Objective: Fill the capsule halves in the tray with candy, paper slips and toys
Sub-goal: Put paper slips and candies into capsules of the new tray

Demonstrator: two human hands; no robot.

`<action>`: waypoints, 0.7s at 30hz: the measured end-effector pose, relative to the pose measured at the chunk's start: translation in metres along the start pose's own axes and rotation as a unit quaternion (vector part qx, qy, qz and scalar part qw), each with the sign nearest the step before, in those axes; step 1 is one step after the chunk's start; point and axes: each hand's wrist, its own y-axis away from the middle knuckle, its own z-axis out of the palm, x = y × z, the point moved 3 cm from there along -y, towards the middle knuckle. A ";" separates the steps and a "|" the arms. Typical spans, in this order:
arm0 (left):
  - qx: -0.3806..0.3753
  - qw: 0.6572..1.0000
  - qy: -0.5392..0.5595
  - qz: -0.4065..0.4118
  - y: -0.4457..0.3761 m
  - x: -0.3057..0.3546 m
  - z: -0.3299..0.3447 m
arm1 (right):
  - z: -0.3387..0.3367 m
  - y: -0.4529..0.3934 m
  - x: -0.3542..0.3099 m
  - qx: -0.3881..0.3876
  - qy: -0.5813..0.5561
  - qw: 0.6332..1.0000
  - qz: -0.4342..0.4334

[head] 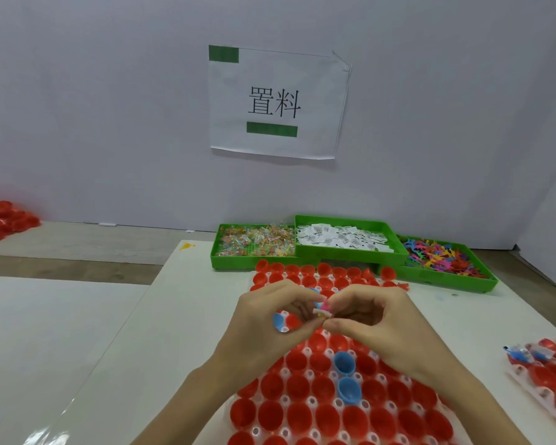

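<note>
A white tray [308, 374] full of red capsule halves [297, 415] lies in front of me, with two blue halves [344, 362] lying among them. My left hand [270, 319] holds a blue half [280, 321] and pinches a small bundle [323, 309] of pink toy and paper slip. My right hand [369, 322] pinches the same bundle from the right, above the tray's middle. Three green bins stand behind: candy [254, 242], paper slips [341, 237], coloured toys [440, 255].
A second tray [549, 367] with filled red halves sits at the right edge. A heap of red capsule halves [4, 216] lies at the far left. A paper sign [275, 102] hangs on the white wall behind.
</note>
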 end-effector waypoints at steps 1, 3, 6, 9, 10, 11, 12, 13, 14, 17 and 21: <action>0.007 1.000 -0.001 0.008 0.000 0.001 -0.001 | -0.001 -0.003 0.000 -0.005 -0.004 1.000 0.000; 0.019 0.999 0.026 -0.012 -0.001 -0.003 -0.004 | -0.004 -0.012 -0.001 -0.018 -0.010 1.000 0.009; 0.026 0.993 0.081 -0.076 -0.003 -0.015 -0.010 | -0.002 -0.028 -0.003 -0.040 -0.008 0.999 0.024; 0.060 0.969 0.158 -0.183 -0.005 -0.036 -0.023 | 0.003 -0.048 -0.002 -0.048 -0.005 0.998 0.037; 0.077 0.963 0.152 -0.210 -0.004 -0.044 -0.028 | 0.004 -0.057 -0.001 -0.040 -0.001 0.998 0.044; 0.087 0.964 0.113 -0.224 -0.003 -0.054 -0.034 | 0.005 -0.066 0.001 -0.030 0.003 0.998 0.053; 0.085 0.968 0.049 -0.231 0.000 -0.065 -0.038 | 0.006 -0.075 0.004 -0.020 0.010 0.998 0.061; 0.067 0.970 -0.017 -0.234 0.003 -0.075 -0.040 | 0.007 -0.084 0.008 -0.012 0.022 0.997 0.067; 0.038 0.967 -0.063 -0.243 0.006 -0.084 -0.040 | 0.009 -0.092 0.012 -0.006 0.034 0.997 0.072; -0.036 0.950 -0.059 -0.303 0.017 -0.105 -0.036 | 0.019 -0.116 0.025 0.013 0.079 0.993 0.084; -0.079 0.939 -0.013 -0.334 0.024 -0.118 -0.028 | 0.033 -0.146 0.040 0.036 0.161 0.982 0.088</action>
